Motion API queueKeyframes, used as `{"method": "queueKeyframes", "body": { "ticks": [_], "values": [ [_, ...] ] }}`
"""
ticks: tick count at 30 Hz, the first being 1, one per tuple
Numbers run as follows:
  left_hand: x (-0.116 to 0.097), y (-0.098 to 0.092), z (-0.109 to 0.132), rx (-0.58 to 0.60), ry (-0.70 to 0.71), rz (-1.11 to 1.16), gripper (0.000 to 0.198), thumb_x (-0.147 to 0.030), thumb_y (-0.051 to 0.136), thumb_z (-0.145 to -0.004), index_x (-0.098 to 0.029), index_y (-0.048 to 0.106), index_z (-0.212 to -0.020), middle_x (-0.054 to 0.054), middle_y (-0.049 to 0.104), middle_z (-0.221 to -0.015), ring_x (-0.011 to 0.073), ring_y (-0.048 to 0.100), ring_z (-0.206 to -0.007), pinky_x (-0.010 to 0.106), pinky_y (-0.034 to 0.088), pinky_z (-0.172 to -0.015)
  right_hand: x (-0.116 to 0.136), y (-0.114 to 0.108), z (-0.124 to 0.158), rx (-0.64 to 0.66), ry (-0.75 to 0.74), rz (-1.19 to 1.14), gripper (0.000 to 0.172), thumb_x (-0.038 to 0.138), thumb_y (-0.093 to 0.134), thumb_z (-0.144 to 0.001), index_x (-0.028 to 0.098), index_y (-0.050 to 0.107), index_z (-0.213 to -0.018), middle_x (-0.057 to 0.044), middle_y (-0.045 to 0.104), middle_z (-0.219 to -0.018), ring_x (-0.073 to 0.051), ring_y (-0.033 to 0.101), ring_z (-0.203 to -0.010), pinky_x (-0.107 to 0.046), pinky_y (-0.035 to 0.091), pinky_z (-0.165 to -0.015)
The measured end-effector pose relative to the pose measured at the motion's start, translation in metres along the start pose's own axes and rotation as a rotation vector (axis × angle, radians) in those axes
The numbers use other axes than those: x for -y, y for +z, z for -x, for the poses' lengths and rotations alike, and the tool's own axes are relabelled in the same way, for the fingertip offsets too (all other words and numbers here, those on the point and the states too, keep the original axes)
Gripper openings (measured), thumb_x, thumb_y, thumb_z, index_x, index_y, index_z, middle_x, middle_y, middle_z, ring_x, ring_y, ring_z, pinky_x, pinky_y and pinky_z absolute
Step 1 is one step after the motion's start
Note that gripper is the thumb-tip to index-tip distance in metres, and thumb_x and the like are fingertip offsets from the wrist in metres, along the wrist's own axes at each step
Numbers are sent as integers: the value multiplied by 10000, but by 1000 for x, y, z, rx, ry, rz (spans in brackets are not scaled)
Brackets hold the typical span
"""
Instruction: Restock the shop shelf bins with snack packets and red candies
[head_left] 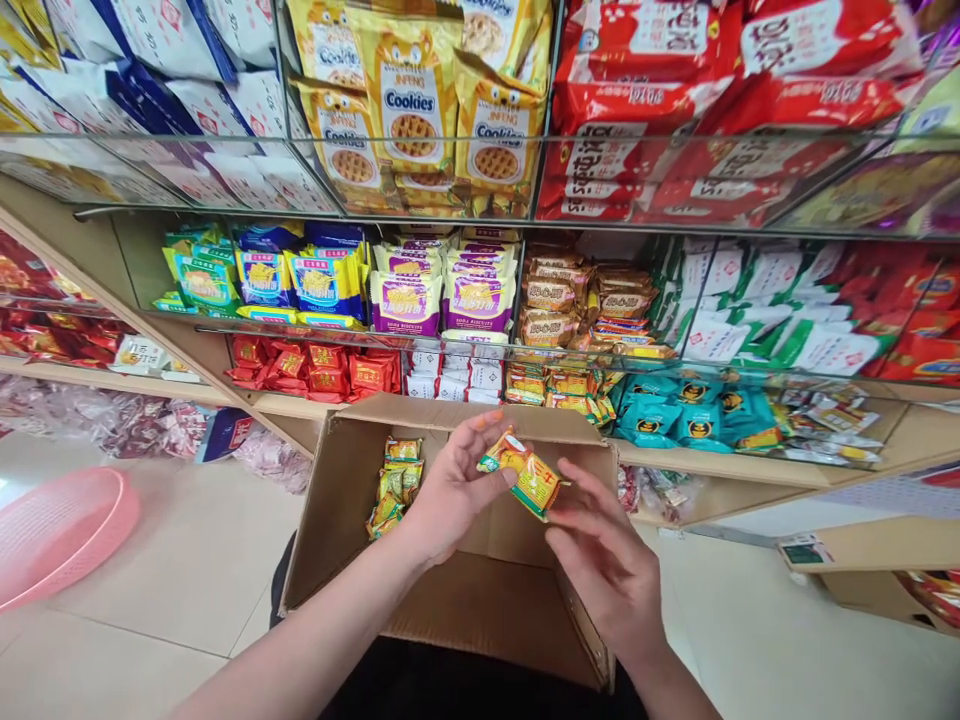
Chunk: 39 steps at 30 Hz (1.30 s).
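A small yellow-and-green snack packet (534,484) is pinched at its left end by the thumb and fingers of my left hand (463,480). My right hand (611,560) is at the packet's right end, fingers curved and apart; whether a fingertip touches the wrapper I cannot tell. Both hands are over an open cardboard box (480,612). Inside it, against the left side, lie several similar yellow-green packets (391,482); my left forearm passes close to them.
Glass-fronted shelves face me, with cookie bags (415,95), red snack bags (637,90), purple biscuit packs (405,300) and teal packets (652,415). Similar small yellow packets (570,388) sit on the low shelf behind the box. A pink basket (67,535) stands on the floor at left.
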<state>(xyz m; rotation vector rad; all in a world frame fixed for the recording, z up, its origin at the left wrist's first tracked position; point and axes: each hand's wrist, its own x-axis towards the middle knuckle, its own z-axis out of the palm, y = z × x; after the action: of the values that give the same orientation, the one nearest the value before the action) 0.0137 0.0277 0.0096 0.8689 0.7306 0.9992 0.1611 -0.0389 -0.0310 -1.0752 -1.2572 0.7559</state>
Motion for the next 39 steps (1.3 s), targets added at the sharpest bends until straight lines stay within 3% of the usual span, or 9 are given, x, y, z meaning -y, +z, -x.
{"method": "queueKeyframes", "body": {
  "ticks": [3,8,11,15,19,24,29,34,39],
  "values": [
    [1,1,0,23,39,-2,467,-118,651,-674,-267,480,-1082,33,475,-1223,185,518,-1044,289,431,-852,0,6,-5,-91,212,-158,359,226,629,-704,287,553,-1050,-61,549,-1122,-213,554,-969,-362,508,-745],
    [8,3,3,119,41,-89,430,-150,621,-709,-251,467,-1097,57,507,-1188,206,489,-1091,308,434,-862,-1,10,-8,35,491,-287,289,348,628,-701,213,547,-943,-27,632,-800,-153,585,-672,-275,499,-541],
    [5,-3,-1,179,135,-324,432,-193,576,-747,-251,425,-1148,72,511,-1188,194,501,-1072,321,434,-861,-4,-9,-13,10,448,-157,281,349,666,-660,192,560,-868,-11,620,-699,-125,555,-594,-221,439,-479],
    [-16,-35,-26,102,410,-1036,295,-254,532,-763,-210,546,-1054,69,572,-1100,195,499,-1049,351,361,-938,-29,-61,-40,-312,344,73,385,376,712,-582,191,548,-878,-25,630,-738,-132,560,-597,-237,438,-496],
    [-31,-74,-61,-44,287,-1537,270,-316,453,-781,-189,597,-971,53,636,-967,185,575,-892,297,427,-811,-78,-96,-82,-410,336,319,491,450,723,-506,160,534,-854,-46,620,-713,-176,582,-623,-311,464,-561],
    [-23,-82,-71,-229,99,-1840,317,-356,358,-813,-257,583,-1012,24,667,-920,199,611,-818,273,429,-657,-125,-81,-126,-390,223,519,514,512,649,-555,137,533,-886,-64,619,-717,-188,590,-633,-331,456,-637],
    [-17,-74,-63,-237,96,-1961,358,-348,284,-841,-253,577,-1024,43,664,-937,209,606,-849,277,410,-644,-140,-64,-149,-464,184,731,469,492,595,-618,129,524,-905,-68,609,-690,-196,571,-628,-324,423,-658],
    [-20,-74,-66,-239,51,-1995,355,-323,289,-833,-250,581,-1020,46,660,-923,203,601,-843,273,402,-640,-145,-61,-149,-545,101,787,462,489,551,-679,120,496,-952,-54,581,-699,-168,544,-590,-297,413,-643],
    [-19,-74,-67,-217,40,-1992,362,-329,281,-835,-256,577,-1032,42,653,-940,201,593,-852,270,400,-640,-153,-62,-150,-499,83,801,460,497,545,-687,119,490,-943,-57,570,-707,-166,537,-584,-280,403,-601]
  ]
}}
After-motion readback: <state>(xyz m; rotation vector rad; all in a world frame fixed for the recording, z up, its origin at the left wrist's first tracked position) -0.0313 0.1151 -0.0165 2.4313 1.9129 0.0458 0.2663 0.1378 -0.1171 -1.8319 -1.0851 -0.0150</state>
